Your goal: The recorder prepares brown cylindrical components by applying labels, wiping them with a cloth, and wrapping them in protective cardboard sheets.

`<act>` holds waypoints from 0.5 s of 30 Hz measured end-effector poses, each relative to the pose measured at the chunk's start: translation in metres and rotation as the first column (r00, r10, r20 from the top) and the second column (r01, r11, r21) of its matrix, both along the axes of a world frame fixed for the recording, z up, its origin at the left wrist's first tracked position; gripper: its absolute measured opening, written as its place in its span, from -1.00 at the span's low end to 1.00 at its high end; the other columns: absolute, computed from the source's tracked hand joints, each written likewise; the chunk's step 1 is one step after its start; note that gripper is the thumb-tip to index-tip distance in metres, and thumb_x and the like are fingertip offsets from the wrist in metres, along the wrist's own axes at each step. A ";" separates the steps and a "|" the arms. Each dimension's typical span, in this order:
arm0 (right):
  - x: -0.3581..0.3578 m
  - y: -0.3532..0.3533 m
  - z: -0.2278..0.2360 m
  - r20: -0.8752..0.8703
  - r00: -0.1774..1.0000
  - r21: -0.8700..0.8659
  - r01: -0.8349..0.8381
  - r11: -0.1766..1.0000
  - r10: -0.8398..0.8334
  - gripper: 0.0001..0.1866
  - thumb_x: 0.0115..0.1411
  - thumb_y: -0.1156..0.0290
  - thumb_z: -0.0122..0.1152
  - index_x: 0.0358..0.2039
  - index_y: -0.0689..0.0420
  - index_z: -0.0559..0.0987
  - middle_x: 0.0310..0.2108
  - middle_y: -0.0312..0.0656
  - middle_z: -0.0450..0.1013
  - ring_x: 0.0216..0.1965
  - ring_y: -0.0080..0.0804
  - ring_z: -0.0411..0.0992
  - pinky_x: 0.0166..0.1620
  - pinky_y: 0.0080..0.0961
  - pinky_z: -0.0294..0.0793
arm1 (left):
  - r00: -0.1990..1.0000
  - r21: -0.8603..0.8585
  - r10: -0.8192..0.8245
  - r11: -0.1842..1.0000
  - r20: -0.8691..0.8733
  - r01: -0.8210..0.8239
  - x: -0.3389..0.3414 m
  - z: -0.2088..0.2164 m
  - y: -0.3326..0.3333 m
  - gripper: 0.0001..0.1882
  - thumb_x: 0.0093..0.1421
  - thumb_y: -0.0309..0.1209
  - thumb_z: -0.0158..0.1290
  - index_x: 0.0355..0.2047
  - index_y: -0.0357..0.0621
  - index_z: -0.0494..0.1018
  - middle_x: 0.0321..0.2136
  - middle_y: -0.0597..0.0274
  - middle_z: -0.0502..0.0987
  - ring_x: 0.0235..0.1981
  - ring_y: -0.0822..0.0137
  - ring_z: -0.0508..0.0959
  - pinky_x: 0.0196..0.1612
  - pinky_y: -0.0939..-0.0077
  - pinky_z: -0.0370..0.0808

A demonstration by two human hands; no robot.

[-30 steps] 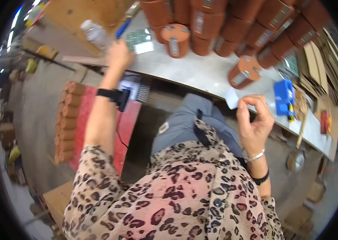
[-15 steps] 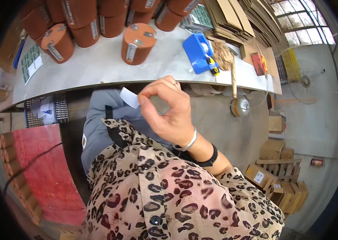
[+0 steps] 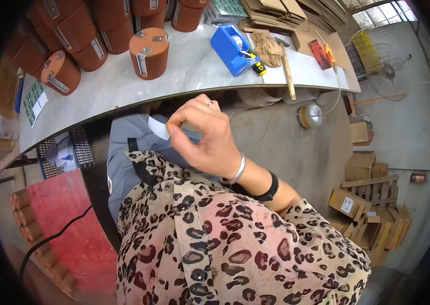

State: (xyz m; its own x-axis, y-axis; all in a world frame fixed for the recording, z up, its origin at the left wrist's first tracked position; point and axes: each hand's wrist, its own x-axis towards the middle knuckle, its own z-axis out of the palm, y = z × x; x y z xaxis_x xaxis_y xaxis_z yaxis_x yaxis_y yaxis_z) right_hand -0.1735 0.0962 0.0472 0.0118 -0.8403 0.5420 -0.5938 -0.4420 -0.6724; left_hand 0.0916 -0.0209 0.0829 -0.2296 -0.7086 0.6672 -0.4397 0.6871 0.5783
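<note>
A small white label (image 3: 158, 128) is pinched between the thumb and forefinger of my right hand (image 3: 202, 133), in front of the bench edge and over my grey trouser leg. The label curves slightly and hangs apart from everything else. A bracelet and a black band circle the wrist. My left hand is out of view. Closest on the bench (image 3: 108, 95) beyond the hand stands a reddish-brown canister (image 3: 149, 56) with metal clips, upright and on its own.
More canisters (image 3: 75, 30) are stacked at the back left, near a green-and-white label sheet (image 3: 35, 104). A blue tape dispenser (image 3: 231, 51), a hammer (image 3: 288, 76) and flat cardboard (image 3: 276, 12) lie to the right. Below the bench sit a crate (image 3: 83, 147) and a red board (image 3: 70, 218).
The view has turned, so the bench and its canisters appear farther left. My right hand keeps its pinch on the label and sits slightly farther left in the picture.
</note>
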 end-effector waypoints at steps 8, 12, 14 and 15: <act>0.001 0.005 0.006 0.046 0.999 0.000 -0.026 1.000 0.026 -0.91 0.01 0.57 0.28 -0.50 0.10 0.53 -0.48 -0.24 0.47 -0.34 -0.26 0.41 -0.18 -0.39 0.26 | 0.995 -0.324 0.067 0.942 -0.071 -0.086 -0.016 0.082 0.033 -0.73 0.41 -0.30 -0.18 -0.12 -0.18 0.46 -0.25 0.12 0.48 -0.22 0.22 0.50 -0.18 0.47 0.49; -0.012 -0.022 0.011 0.127 0.988 -0.070 0.096 0.993 -0.087 -0.94 0.04 0.56 0.27 -0.47 0.13 0.56 -0.45 -0.18 0.51 -0.36 -0.22 0.42 -0.18 -0.36 0.30 | 0.985 -0.655 0.153 0.736 -0.081 -0.169 -0.004 0.160 0.050 -0.74 0.42 -0.31 -0.19 -0.14 -0.18 0.46 -0.28 0.15 0.47 -0.25 0.23 0.50 -0.21 0.50 0.49; -0.011 -0.027 0.036 0.106 0.983 -0.212 0.172 0.962 -0.152 -0.94 0.04 0.57 0.27 -0.47 0.13 0.57 -0.45 -0.18 0.52 -0.36 -0.22 0.42 -0.17 -0.36 0.28 | 0.980 -0.764 0.177 0.619 -0.092 -0.183 -0.005 0.188 0.096 -0.74 0.43 -0.32 -0.20 -0.16 -0.18 0.46 -0.29 0.16 0.47 -0.26 0.24 0.50 -0.22 0.52 0.49; -0.014 -0.030 0.043 0.092 0.978 -0.250 0.204 0.946 -0.187 -0.94 0.03 0.57 0.28 -0.47 0.13 0.57 -0.45 -0.19 0.52 -0.36 -0.22 0.42 -0.17 -0.35 0.27 | 0.951 -0.364 -0.041 0.928 -0.308 -0.078 -0.027 0.166 0.097 -0.85 0.37 -0.42 -0.09 -0.23 -0.20 0.45 -0.34 0.18 0.49 -0.34 0.30 0.51 -0.26 0.54 0.50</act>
